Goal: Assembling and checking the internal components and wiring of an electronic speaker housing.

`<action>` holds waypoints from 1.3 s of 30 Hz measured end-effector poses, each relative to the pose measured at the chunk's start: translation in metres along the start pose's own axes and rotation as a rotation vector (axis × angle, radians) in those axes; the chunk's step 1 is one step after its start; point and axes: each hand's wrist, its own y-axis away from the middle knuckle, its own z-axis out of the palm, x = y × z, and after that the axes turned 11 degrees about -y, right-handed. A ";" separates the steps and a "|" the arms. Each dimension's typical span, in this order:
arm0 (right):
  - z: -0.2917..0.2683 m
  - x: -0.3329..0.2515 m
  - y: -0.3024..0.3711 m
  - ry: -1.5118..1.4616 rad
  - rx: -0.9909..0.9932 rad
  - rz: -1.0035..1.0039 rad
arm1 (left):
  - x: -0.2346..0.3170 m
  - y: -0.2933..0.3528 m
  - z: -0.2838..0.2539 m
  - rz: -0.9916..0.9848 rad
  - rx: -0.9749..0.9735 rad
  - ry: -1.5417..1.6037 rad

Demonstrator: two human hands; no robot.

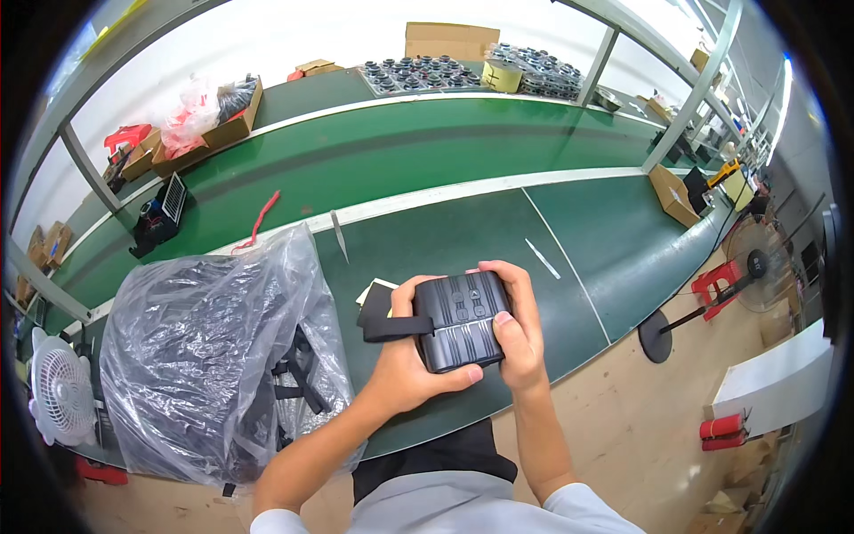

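Both my hands grip a black ribbed device (pixel 461 327), box-shaped, with raised buttons on its upper face and a black strap (pixel 398 328) looped at its left side. My left hand (pixel 411 369) wraps around its left and lower sides, the thumb along the bottom edge. At the right side, my right hand (pixel 520 334) holds it with the thumb pressed on the face and fingers around the top corner. The device is held above the green worktable (pixel 480 227). Partly hidden behind the strap is a small black-and-cream piece (pixel 377 296).
Left of my hands lies a large clear plastic bag (pixel 205 356) with black straps inside. Tweezers (pixel 341 238) and a thin white tool (pixel 543 258) lie on the table. A green conveyor belt (pixel 374 147) runs behind. Fans stand at left (pixel 62 387) and right (pixel 756 264).
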 end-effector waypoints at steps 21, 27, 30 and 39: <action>0.045 -0.009 -0.069 -0.060 -0.104 0.594 | 0.014 -0.026 -0.046 -0.248 0.380 -0.019; 0.175 -0.092 -0.092 -0.207 -0.552 0.685 | 0.173 0.072 -0.121 -0.370 0.667 -0.079; 0.259 -0.104 -0.084 -0.210 -0.974 0.762 | 0.235 0.152 -0.148 -0.397 0.979 -0.183; 0.496 -0.146 0.100 -0.278 -2.009 0.627 | 0.342 0.389 -0.146 -0.161 2.111 0.382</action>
